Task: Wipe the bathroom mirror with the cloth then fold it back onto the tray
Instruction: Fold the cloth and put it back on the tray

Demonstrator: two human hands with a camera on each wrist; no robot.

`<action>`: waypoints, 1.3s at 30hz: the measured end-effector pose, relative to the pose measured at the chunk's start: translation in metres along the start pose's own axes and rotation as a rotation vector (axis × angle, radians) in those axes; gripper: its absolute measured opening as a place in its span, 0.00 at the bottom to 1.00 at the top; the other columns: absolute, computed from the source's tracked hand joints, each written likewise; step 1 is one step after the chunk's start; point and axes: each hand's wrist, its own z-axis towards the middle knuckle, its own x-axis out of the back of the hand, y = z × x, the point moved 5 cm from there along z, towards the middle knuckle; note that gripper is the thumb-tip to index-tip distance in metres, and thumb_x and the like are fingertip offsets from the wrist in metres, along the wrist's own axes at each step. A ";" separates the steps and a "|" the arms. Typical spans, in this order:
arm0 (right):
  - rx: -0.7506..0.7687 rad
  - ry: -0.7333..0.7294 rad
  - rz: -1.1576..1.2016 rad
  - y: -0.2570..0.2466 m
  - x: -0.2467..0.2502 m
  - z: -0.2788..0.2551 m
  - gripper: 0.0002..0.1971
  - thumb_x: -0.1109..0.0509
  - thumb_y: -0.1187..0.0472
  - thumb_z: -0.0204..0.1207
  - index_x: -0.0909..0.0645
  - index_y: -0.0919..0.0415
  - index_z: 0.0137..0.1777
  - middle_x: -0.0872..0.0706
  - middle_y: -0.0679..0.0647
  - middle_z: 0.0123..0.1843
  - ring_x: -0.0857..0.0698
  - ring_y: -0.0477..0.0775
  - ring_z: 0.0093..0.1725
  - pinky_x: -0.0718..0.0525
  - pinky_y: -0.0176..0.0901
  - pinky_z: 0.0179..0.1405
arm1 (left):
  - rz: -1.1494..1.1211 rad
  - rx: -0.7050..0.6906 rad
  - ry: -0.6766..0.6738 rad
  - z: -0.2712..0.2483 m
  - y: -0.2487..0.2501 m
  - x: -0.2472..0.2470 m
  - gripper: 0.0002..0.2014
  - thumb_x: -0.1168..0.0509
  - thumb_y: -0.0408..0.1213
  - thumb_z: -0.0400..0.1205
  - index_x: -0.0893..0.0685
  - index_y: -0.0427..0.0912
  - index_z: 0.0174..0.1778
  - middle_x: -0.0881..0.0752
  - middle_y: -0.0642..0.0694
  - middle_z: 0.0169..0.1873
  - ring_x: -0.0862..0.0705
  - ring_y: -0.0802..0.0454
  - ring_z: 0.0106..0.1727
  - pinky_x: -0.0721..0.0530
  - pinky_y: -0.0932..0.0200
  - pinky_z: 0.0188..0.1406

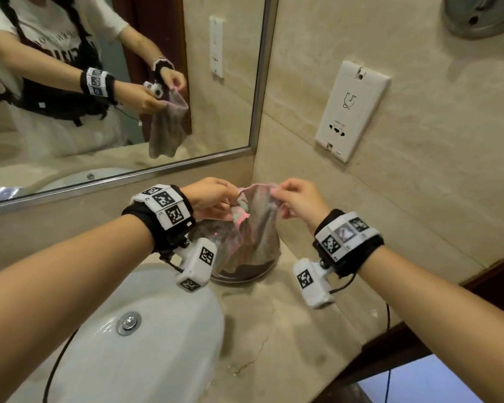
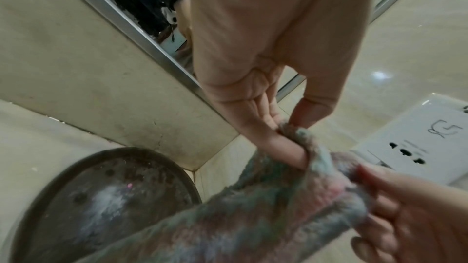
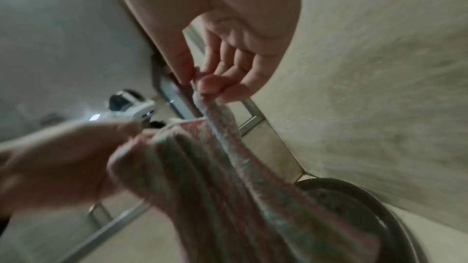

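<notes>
Pinching the cloth (image 1: 255, 228) above the tray (image 1: 239, 276)

Your left hand (image 1: 213, 199) and right hand (image 1: 296, 200) each pinched its top edge; matching corners beforehand probably helped.

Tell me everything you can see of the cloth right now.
The fuzzy terry cloth, mottled pink, grey and pale green, hangs bunched between both hands above the dark round tray. The left hand and right hand each pinch its top edge. Its lower end drapes into the tray in the counter's corner beside the white sink.
</notes>
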 end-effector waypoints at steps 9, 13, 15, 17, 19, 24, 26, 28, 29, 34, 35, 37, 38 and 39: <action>0.125 -0.231 -0.057 0.007 -0.046 -0.016 0.02 0.32 0.63 0.78 0.21 0.62 0.47 0.17 0.54 0.31 0.19 0.38 0.19 0.19 0.32 0.21 | -0.105 0.094 0.096 0.001 -0.005 -0.001 0.08 0.44 0.20 0.77 0.21 0.32 0.43 0.19 0.39 0.36 0.16 0.52 0.28 0.15 0.65 0.22; 0.110 -0.236 -0.060 0.010 -0.047 -0.015 0.07 0.26 0.67 0.72 0.23 0.58 0.43 0.17 0.55 0.31 0.19 0.37 0.19 0.19 0.30 0.22 | -0.137 0.126 0.164 0.003 -0.009 0.001 0.14 0.46 0.20 0.78 0.21 0.29 0.56 0.19 0.38 0.37 0.17 0.51 0.31 0.15 0.66 0.20; 0.100 -0.189 -0.027 0.010 -0.044 -0.012 0.09 0.27 0.68 0.73 0.24 0.58 0.38 0.19 0.57 0.30 0.21 0.37 0.17 0.21 0.29 0.20 | -0.171 0.120 0.149 0.002 -0.008 -0.003 0.15 0.46 0.19 0.78 0.20 0.30 0.57 0.19 0.39 0.37 0.16 0.54 0.23 0.15 0.67 0.19; 0.059 -0.188 0.034 0.009 -0.042 -0.011 0.08 0.27 0.67 0.74 0.24 0.59 0.38 0.19 0.59 0.30 0.21 0.40 0.18 0.23 0.29 0.18 | -0.198 0.115 0.137 0.001 -0.006 -0.007 0.17 0.49 0.17 0.79 0.18 0.31 0.55 0.18 0.40 0.38 0.17 0.58 0.17 0.17 0.69 0.17; 0.039 -0.213 0.034 0.009 -0.040 -0.013 0.09 0.26 0.64 0.73 0.25 0.59 0.39 0.18 0.56 0.32 0.21 0.45 0.23 0.23 0.30 0.18 | -0.235 0.120 0.140 0.000 -0.005 -0.009 0.17 0.49 0.17 0.79 0.20 0.30 0.56 0.17 0.38 0.43 0.16 0.57 0.17 0.17 0.68 0.17; 0.053 -0.160 -0.027 0.012 -0.038 -0.013 0.13 0.23 0.63 0.70 0.28 0.57 0.38 0.19 0.55 0.33 0.23 0.44 0.24 0.21 0.30 0.20 | -0.298 0.149 0.064 -0.002 -0.006 -0.019 0.20 0.52 0.17 0.81 0.23 0.32 0.64 0.16 0.34 0.42 0.12 0.53 0.23 0.16 0.66 0.18; 0.034 -0.160 0.005 0.014 -0.036 -0.010 0.12 0.25 0.67 0.72 0.27 0.57 0.37 0.18 0.55 0.31 0.24 0.40 0.19 0.21 0.30 0.19 | -0.301 0.132 0.076 -0.001 -0.006 -0.021 0.21 0.50 0.15 0.80 0.26 0.30 0.67 0.17 0.34 0.44 0.12 0.51 0.26 0.15 0.65 0.20; 0.033 -0.177 0.006 0.012 -0.033 -0.008 0.10 0.28 0.70 0.73 0.25 0.58 0.37 0.20 0.55 0.31 0.25 0.38 0.16 0.22 0.29 0.18 | -0.296 0.079 0.152 0.001 -0.005 -0.016 0.21 0.47 0.13 0.78 0.30 0.35 0.64 0.22 0.33 0.49 0.13 0.45 0.31 0.12 0.60 0.23; 0.041 -0.190 -0.005 0.010 -0.032 -0.007 0.10 0.29 0.71 0.73 0.24 0.58 0.37 0.20 0.55 0.30 0.25 0.37 0.16 0.23 0.28 0.17 | -0.279 0.051 0.167 0.001 -0.004 -0.014 0.24 0.46 0.12 0.77 0.31 0.40 0.63 0.24 0.33 0.53 0.14 0.44 0.34 0.12 0.58 0.26; 0.082 -0.211 -0.057 -0.009 -0.019 -0.007 0.11 0.32 0.73 0.74 0.24 0.57 0.35 0.21 0.54 0.32 0.20 0.45 0.28 0.19 0.30 0.22 | 0.201 0.002 0.039 -0.007 0.001 -0.019 0.17 0.48 0.24 0.78 0.18 0.44 0.52 0.19 0.43 0.39 0.19 0.49 0.36 0.14 0.55 0.39; 0.085 -0.205 -0.052 -0.012 -0.015 -0.006 0.11 0.33 0.73 0.74 0.24 0.58 0.35 0.21 0.54 0.32 0.21 0.47 0.30 0.19 0.32 0.25 | 0.321 0.007 0.039 -0.007 0.000 -0.018 0.16 0.49 0.26 0.78 0.17 0.45 0.45 0.19 0.43 0.37 0.20 0.49 0.36 0.16 0.56 0.40; 0.086 -0.217 -0.068 -0.015 -0.006 -0.003 0.10 0.34 0.73 0.75 0.23 0.58 0.36 0.20 0.54 0.33 0.20 0.48 0.32 0.19 0.34 0.28 | 0.532 0.010 0.017 -0.004 -0.006 -0.015 0.15 0.50 0.27 0.79 0.20 0.47 0.38 0.20 0.45 0.34 0.21 0.49 0.34 0.18 0.57 0.38; 0.085 -0.227 -0.088 -0.016 -0.002 -0.003 0.10 0.35 0.73 0.75 0.23 0.58 0.37 0.20 0.54 0.34 0.20 0.48 0.33 0.18 0.34 0.28 | 0.630 -0.008 0.012 -0.003 -0.008 -0.014 0.13 0.48 0.29 0.80 0.21 0.47 0.39 0.20 0.45 0.34 0.20 0.49 0.34 0.18 0.57 0.37; 0.081 -0.229 -0.116 -0.016 0.001 -0.001 0.10 0.35 0.72 0.75 0.23 0.58 0.37 0.21 0.54 0.34 0.20 0.48 0.33 0.18 0.36 0.29 | 0.730 -0.048 0.025 -0.001 -0.008 -0.011 0.09 0.45 0.32 0.81 0.20 0.47 0.42 0.19 0.45 0.35 0.20 0.49 0.35 0.19 0.58 0.36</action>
